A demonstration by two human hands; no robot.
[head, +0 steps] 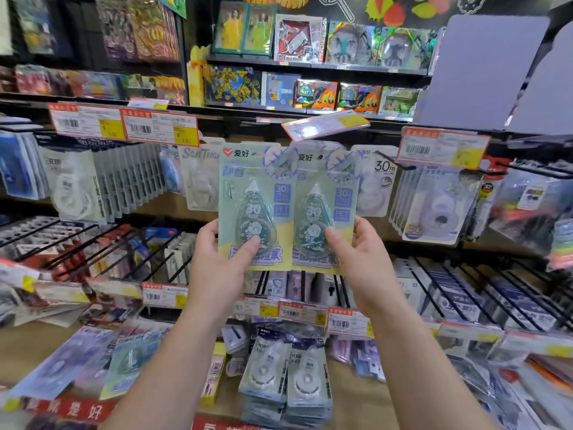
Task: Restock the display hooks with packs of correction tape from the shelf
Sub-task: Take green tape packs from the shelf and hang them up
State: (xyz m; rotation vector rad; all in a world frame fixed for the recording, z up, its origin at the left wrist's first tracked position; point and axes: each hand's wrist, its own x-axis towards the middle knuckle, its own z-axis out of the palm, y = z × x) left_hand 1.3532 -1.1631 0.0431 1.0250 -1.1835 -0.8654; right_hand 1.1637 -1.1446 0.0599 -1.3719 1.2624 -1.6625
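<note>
I hold two green packs of correction tape up side by side in front of the display hooks. My left hand [217, 268] grips the bottom of the left green pack [255, 200], thumb on its blister. The bottom of the right green pack [325, 206] sits in my right hand [362, 262]. The right pack's left edge is tucked behind the left pack. Their tops reach the level of a lifted price tag [325, 124] on a hook. Behind them hang white correction tape packs [373, 181]. On the shelf below lie stacks of grey-white tape packs [285, 377].
Full hooks of packs hang at left [102, 181] and right [434, 206]. A bare black hook [393, 162] juts out right of the held packs. Lower rows of black hooks [465, 293] stick toward me. Toy boxes [310, 41] fill the upper shelves.
</note>
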